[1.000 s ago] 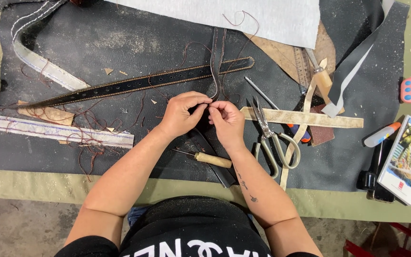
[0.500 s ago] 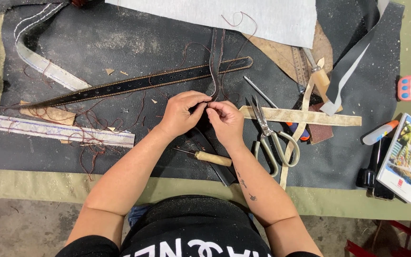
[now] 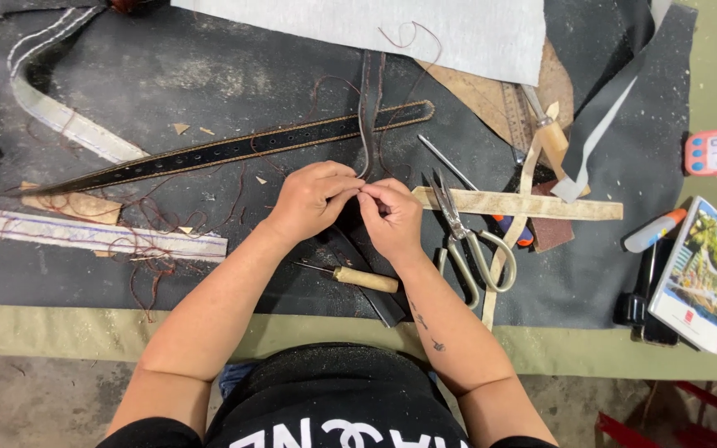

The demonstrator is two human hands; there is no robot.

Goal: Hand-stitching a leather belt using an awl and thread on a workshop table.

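- The left hand [image 3: 313, 202] and the right hand [image 3: 392, 217] meet at the middle of the dark mat [image 3: 209, 75], their fingertips pinched together on a narrow dark strap [image 3: 366, 108] that runs away from them toward the mat's far edge.
- The stitching on this strap looks to be underway: loose reddish thread [image 3: 159, 249] trails over the mat's left half, and how much seam is finished I cannot tell.
- A long belt [image 3: 234, 151], already punched and edge-stitched, lies across the mat behind the hands.
- An awl with a wooden handle [image 3: 358, 278] rests near the mat's near edge, and scissors [image 3: 466, 241] lie just right of the right hand.
- At the table's right edge sit a small pink timer [image 3: 714, 152] and a booklet with a green picture cover [image 3: 701, 270].
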